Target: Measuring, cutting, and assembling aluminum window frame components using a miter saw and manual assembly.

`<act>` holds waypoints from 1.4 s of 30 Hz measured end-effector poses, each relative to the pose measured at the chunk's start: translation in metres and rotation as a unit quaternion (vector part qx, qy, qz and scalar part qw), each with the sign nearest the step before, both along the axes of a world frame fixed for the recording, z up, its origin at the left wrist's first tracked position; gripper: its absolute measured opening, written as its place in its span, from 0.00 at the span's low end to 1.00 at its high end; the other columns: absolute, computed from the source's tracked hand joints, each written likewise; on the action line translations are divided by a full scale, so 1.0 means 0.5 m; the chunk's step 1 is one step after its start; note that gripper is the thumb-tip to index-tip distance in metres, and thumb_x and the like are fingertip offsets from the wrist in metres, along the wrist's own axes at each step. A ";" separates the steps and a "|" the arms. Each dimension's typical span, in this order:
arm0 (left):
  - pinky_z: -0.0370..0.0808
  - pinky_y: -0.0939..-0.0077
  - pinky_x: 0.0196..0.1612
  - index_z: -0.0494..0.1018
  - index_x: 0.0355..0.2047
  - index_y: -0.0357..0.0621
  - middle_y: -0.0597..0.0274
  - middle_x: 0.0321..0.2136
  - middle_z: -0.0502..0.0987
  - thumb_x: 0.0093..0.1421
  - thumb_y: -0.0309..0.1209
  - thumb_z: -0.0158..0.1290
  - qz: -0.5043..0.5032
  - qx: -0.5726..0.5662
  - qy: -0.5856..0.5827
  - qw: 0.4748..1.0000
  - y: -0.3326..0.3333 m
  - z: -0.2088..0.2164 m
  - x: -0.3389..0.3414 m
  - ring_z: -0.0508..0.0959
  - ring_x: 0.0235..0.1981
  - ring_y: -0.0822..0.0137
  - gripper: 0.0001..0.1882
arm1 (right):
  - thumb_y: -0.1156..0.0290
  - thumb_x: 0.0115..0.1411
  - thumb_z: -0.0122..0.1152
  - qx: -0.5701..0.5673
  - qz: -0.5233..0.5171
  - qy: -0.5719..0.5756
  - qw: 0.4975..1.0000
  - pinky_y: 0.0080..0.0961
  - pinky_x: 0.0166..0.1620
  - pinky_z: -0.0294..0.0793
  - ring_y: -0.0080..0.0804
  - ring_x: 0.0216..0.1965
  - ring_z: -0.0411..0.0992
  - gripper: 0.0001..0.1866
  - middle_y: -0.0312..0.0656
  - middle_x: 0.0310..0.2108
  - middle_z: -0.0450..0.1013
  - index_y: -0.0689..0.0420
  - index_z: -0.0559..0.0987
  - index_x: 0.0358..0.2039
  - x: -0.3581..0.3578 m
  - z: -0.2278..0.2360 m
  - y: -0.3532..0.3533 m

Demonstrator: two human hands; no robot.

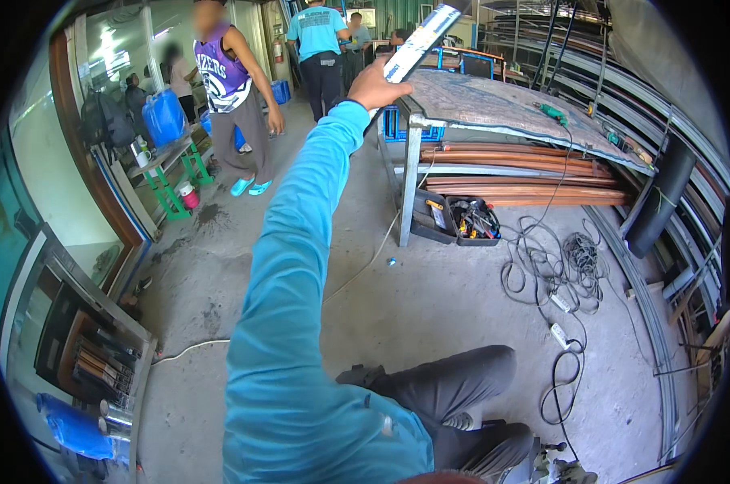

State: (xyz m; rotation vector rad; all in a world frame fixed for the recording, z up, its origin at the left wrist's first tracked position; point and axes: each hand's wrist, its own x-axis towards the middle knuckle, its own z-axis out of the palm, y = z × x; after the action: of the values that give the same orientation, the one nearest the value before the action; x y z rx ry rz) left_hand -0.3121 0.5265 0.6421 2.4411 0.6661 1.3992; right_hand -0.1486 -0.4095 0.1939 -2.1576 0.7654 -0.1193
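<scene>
Head view: left hand (379, 84) sits at the 12 o'clock position of the picture, at the end of an outstretched arm in a bright blue sleeve (296, 266). Fingers are closed around the lower end of a long flat profile strip (421, 40); thumb lies along its near face. Strip is pale, white to light grey with a darker band along one edge, and slants from the hand upward toward 1 o'clock, passing out of the upper edge. Its surface print is too blurred to read.

Right hand is not visible.

Metal-framed workbench (494, 105) stands just beside the hand at 2 o'clock, with a worn grey top and brown bars stacked on the shelf below. Green power tool (554, 114) lies on the bench top. Open tool case (455, 220) rests on the concrete floor under the bench. Loose cables (558, 274) coil at 3 o'clock. Person in a purple vest (232, 97) stands at 11 o'clock, well apart from the hand.
</scene>
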 end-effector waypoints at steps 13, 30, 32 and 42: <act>0.76 0.55 0.63 0.71 0.67 0.57 0.56 0.65 0.72 0.46 0.44 0.69 -0.008 0.303 0.142 0.942 -0.178 0.040 0.107 0.77 0.60 0.50 0.45 | 0.23 0.67 0.41 -0.009 -0.002 0.006 1.000 0.48 0.57 0.71 0.48 0.55 0.75 0.50 0.53 0.57 0.76 0.54 0.70 0.70 0.013 0.003 -0.031; 0.81 0.61 0.53 0.75 0.59 0.43 0.47 0.47 0.85 0.47 0.56 0.75 -0.158 0.162 0.225 0.948 -0.134 -0.196 0.246 0.85 0.49 0.52 0.45 | 0.23 0.67 0.41 0.015 -0.057 0.001 0.998 0.50 0.58 0.71 0.48 0.57 0.74 0.49 0.55 0.60 0.74 0.53 0.70 0.71 -0.043 -0.031 -0.211; 0.78 0.61 0.55 0.76 0.56 0.36 0.46 0.49 0.83 0.53 0.54 0.73 -0.376 0.044 0.279 0.883 -0.225 -0.366 0.345 0.83 0.50 0.55 0.41 | 0.23 0.67 0.41 0.020 -0.064 -0.003 0.998 0.50 0.58 0.71 0.48 0.57 0.74 0.49 0.55 0.60 0.74 0.53 0.70 0.71 -0.064 -0.037 -0.260; 0.79 0.51 0.49 0.82 0.50 0.44 0.45 0.43 0.85 0.63 0.60 0.59 -0.605 -0.004 0.524 0.600 -0.888 -1.133 0.581 0.85 0.43 0.43 0.31 | 0.31 0.72 0.40 0.162 -0.112 -0.118 0.973 0.50 0.62 0.70 0.48 0.64 0.70 0.42 0.49 0.69 0.68 0.46 0.66 0.75 -0.187 -0.053 -0.311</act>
State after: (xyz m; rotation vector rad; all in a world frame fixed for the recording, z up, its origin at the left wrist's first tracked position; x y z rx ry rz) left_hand -0.0214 0.0827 0.0756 2.4297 -0.8239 -0.6189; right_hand -0.2421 -0.5651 0.1674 -1.7098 0.8239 -0.3387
